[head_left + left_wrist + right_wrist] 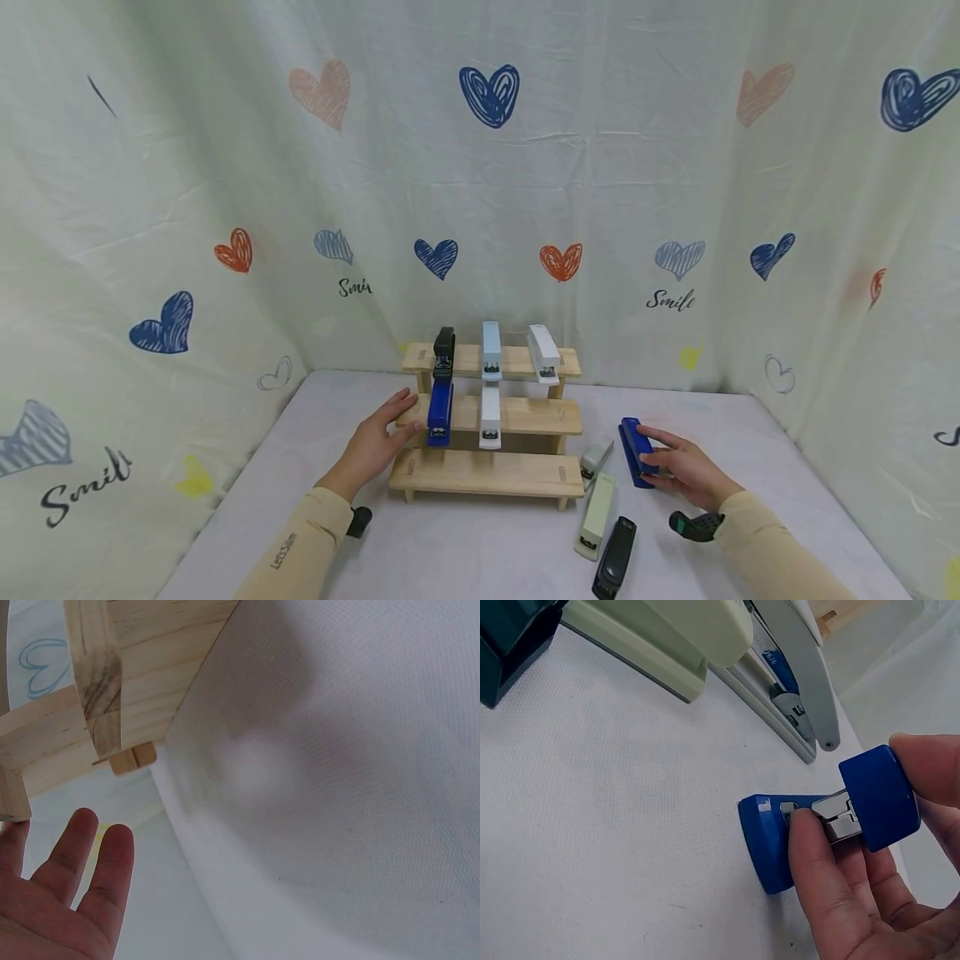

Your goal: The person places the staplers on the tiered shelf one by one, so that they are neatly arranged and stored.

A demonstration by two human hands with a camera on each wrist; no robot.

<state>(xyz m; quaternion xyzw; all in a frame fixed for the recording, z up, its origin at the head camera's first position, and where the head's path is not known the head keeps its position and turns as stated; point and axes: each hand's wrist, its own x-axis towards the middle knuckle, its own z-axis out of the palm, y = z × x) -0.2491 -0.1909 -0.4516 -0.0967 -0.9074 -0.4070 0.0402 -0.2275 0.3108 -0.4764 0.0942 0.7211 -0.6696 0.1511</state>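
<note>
My left hand (pixel 375 446) is at the left end of a three-tier wooden stand (pixel 487 473), touching the middle shelf. In the left wrist view its fingers (pixel 105 885) are fairly straight, one fingertip against the wood. My right hand (pixel 686 469) holds a blue stapler (pixel 636 452) right of the stand. The right wrist view shows thumb and fingers on this stapler (pixel 881 799), its upper arm and base spread apart at the front. On the middle shelf stand another blue stapler (pixel 440 414) and a white stapler (pixel 490 416).
The top shelf bears a black stapler (pixel 444 353), a light blue stapler (pixel 491 351) and a white-lilac stapler (pixel 543 354). On the table lie a grey stapler (pixel 592 460), a pale green stapler (pixel 596 516) and a black stapler (pixel 614 558). A heart-printed curtain (pixel 600 183) surrounds the table.
</note>
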